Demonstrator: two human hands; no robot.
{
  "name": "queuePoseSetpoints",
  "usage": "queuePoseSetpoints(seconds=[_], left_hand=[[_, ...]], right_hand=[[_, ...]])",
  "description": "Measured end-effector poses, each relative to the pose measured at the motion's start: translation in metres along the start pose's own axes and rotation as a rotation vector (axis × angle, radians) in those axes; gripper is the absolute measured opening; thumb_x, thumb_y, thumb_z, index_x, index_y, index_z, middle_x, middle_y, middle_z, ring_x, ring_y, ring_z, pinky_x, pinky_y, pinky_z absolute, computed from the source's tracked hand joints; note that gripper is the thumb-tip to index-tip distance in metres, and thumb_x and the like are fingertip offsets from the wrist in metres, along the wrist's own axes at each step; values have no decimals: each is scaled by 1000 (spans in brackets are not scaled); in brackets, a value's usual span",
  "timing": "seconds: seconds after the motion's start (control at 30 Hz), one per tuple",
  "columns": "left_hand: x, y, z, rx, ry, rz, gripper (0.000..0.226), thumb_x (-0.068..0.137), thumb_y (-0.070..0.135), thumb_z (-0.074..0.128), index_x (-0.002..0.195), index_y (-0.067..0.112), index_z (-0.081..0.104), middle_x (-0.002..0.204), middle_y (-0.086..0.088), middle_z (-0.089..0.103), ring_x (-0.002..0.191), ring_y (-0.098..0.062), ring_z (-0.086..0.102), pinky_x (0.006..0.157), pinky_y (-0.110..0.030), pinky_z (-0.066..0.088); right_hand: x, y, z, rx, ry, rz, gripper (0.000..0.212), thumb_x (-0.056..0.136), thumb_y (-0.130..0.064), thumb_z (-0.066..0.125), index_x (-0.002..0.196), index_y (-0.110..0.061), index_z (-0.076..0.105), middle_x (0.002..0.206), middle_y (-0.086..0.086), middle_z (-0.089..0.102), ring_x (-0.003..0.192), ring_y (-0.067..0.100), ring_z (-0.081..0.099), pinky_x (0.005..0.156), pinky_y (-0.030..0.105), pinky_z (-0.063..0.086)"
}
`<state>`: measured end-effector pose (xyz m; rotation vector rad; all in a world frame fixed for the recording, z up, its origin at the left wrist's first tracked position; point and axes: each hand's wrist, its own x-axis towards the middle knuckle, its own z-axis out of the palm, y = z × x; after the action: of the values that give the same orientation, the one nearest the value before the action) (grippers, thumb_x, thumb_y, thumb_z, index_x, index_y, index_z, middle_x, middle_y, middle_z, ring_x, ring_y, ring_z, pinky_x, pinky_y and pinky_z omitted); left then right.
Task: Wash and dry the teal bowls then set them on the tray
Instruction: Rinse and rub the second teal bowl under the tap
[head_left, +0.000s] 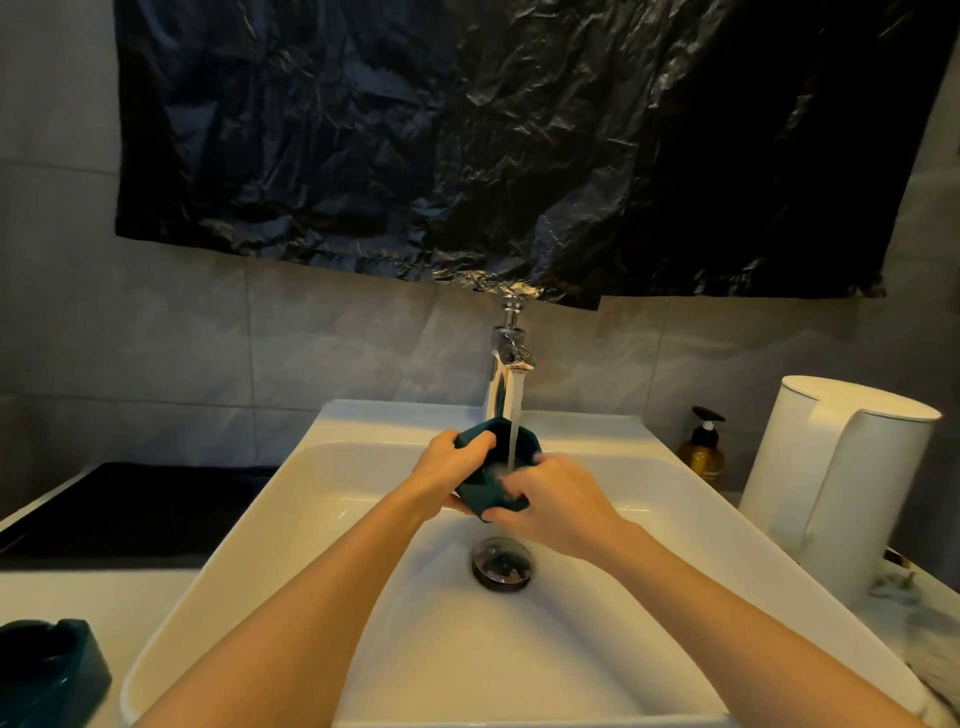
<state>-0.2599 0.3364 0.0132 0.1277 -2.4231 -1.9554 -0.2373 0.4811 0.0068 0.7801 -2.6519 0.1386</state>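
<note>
Second teal bowl (49, 670) sits on desk (130, 597) left of sink (311, 519) | left hand (449, 467) fingers curl closed over rim of teal bowl (493, 491), tilted under tap (506, 364) stream | right hand (550, 509) grips its near edge, fingers blurred | kettle (831, 483), soap bottle (702, 449) at right

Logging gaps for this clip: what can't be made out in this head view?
- Teal bowl inside: covered by right hand and water stream, blurred.
- Second teal bowl: cut off by left frame edge.
- Tray: not identifiable.
- Amber pump bottle label: too small.
</note>
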Motion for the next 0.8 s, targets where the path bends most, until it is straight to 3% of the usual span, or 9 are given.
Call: queuePoseSetpoints(seconds=[0.07, 0.23, 0.33, 0.4, 0.47, 0.57, 0.67, 0.73, 0.8], left_hand=[[0, 1, 1, -20, 6, 5, 31, 93, 35, 51, 116, 15, 47, 101, -7, 56, 84, -22, 59, 55, -33, 58], [1, 0, -3, -86, -43, -61, 37, 93, 40, 51, 119, 14, 50, 108, -11, 60, 94, -28, 63, 60, -34, 59], [-1, 1, -7, -128, -67, -103, 40, 92, 45, 52, 118, 14, 54, 105, -10, 64, 91, -27, 65, 61, -34, 60], [-2, 0, -7, -121, -107, -121, 43, 90, 49, 53, 116, 15, 58, 105, -9, 67, 90, -25, 67, 65, -35, 60], [-4, -2, -6, -97, -147, -130, 46, 87, 55, 54, 114, 18, 60, 104, -6, 68, 91, -23, 67, 69, -36, 60], [-4, -3, -4, -63, -156, -122, 53, 85, 61, 53, 114, 18, 59, 104, -7, 67, 90, -23, 67, 69, -35, 60], [-3, -3, -3, -41, -129, -107, 58, 83, 63, 52, 116, 16, 57, 107, -8, 66, 93, -25, 66, 63, -32, 60], [-2, -4, -4, -39, -99, -85, 57, 84, 61, 52, 116, 14, 55, 106, -7, 64, 89, -23, 65, 58, -30, 59], [0, -5, -5, -36, -74, -56, 55, 85, 59, 53, 116, 14, 53, 105, -6, 63, 85, -20, 64, 55, -29, 59]], right_hand=[[-1, 3, 2, -133, 16, -33, 35, 91, -46, 51, 104, -19, 70, 98, 0, 71, 92, 20, 62, 88, 27, 42], [4, -15, 7, 546, 60, 101, 39, 81, -10, 71, 119, -17, 63, 111, -1, 70, 104, 13, 64, 90, 29, 53], [6, -7, 7, 370, 15, -30, 23, 87, -24, 64, 110, -21, 67, 106, -4, 69, 93, 12, 60, 80, 29, 53], [6, 0, 6, 258, -28, -123, 27, 89, -38, 57, 111, -25, 66, 112, -8, 65, 105, 13, 55, 93, 29, 45], [8, 6, 7, 102, -68, -199, 42, 91, -51, 47, 125, -30, 57, 129, -11, 59, 125, 11, 45, 114, 29, 24], [8, 12, 6, -176, -92, -147, 62, 88, -69, 33, 137, -32, 47, 134, -7, 57, 133, 13, 41, 120, 39, 8], [5, 5, 3, -266, -21, -153, 56, 90, -62, 39, 126, -25, 59, 115, -1, 68, 118, 16, 53, 117, 39, 18], [2, 0, 3, -3, 1, -115, 38, 90, -44, 54, 118, -21, 63, 113, 2, 67, 114, 21, 51, 95, 26, 39], [-1, -3, 5, 247, -55, -56, 26, 87, -28, 63, 112, -20, 66, 108, 1, 69, 107, 22, 53, 76, 23, 40]])
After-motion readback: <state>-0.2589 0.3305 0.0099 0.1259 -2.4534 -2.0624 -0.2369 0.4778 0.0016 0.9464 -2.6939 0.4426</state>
